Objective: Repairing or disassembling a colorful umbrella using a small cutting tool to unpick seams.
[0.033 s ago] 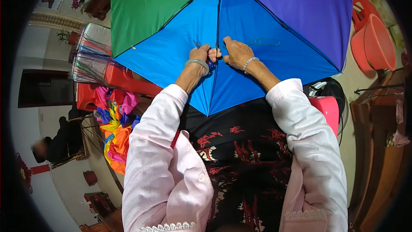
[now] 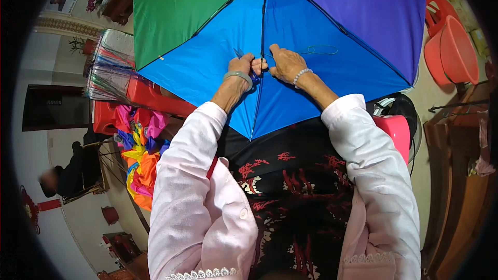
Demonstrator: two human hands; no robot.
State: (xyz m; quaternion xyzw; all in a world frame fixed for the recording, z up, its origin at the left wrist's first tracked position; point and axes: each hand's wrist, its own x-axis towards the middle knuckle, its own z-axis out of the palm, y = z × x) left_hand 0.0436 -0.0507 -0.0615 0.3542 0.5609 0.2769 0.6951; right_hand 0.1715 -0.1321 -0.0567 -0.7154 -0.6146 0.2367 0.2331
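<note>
An open umbrella [image 2: 207, 72] with yellow, green, blue, purple and pink panels lies inside up before me. Its dark ribs show, and one rib [image 2: 264, 26] runs down the middle of the blue part. My left hand [image 2: 243, 66] is closed round a pair of scissors [image 2: 254, 78]; the blades poke out above the hand, and its fingertips touch the rib. Just right of the rib, my right hand [image 2: 289, 65] is closed in a pinch, what it holds being hidden. A loop of teal thread [image 2: 322, 50] lies on the blue cloth beside it.
On the left, a bundle of wrapped rods [image 2: 108, 65] rests by a red stool [image 2: 148, 96], above a heap of bright folded cloth [image 2: 140, 161]. A person in black [image 2: 78, 171] sits farther left. An orange-red basin [image 2: 452, 54] and wooden furniture [image 2: 456, 176] stand at the right.
</note>
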